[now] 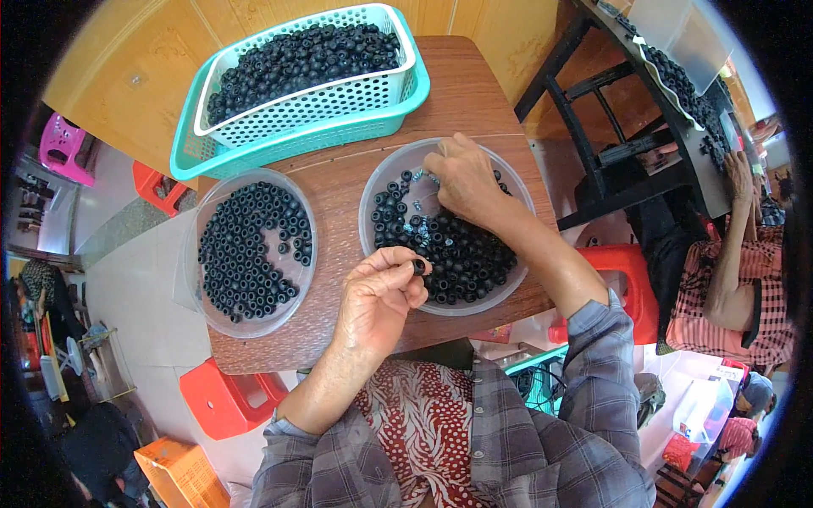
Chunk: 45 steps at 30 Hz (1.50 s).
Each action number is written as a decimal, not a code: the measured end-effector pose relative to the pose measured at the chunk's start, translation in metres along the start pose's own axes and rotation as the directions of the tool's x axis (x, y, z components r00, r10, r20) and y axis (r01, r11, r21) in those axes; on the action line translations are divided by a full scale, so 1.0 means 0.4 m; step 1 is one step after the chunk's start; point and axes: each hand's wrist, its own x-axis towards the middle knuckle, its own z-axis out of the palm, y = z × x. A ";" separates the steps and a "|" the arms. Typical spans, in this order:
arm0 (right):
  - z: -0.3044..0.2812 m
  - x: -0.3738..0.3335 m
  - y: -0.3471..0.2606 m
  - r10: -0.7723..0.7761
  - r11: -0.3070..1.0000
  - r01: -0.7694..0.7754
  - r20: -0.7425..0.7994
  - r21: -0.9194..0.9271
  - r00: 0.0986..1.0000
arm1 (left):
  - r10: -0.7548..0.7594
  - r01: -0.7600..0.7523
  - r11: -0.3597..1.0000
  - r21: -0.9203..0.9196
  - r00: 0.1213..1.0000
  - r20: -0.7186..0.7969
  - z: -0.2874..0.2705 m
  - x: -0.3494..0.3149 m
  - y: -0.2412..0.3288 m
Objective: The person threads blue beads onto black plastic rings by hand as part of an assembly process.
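From where I stand, the head view shows the left hand (373,298) with its thumb and forefinger clamped on a single black ring (418,267), above the near left part of a clear round tub (362,227); the right hand (470,184) reaches into that tub, fingers curled down beside small pale-blue pieces (415,229) among loose black rings (461,264); I cannot tell whether those fingers grip anything; leftward, a second tub (254,333) of rings sits on the brown table (339,186); behind, a white basket (305,100) heaped with black pieces (305,63) stands inside a turquoise basket (322,145).
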 end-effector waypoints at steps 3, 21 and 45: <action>-0.005 -0.012 0.008 0.002 1.000 -0.002 -0.016 -0.010 1.000 | -0.001 0.001 1.000 0.009 1.000 0.014 0.004 0.001 -0.001; -0.006 -0.023 -0.014 -0.004 0.986 0.014 -0.062 0.163 0.998 | 0.006 -0.007 0.999 0.033 1.000 0.008 0.005 0.001 -0.004; -0.143 -0.068 -0.005 0.171 0.029 -0.689 0.675 0.725 0.718 | 0.236 -0.264 0.452 0.852 0.956 0.171 0.085 0.157 0.037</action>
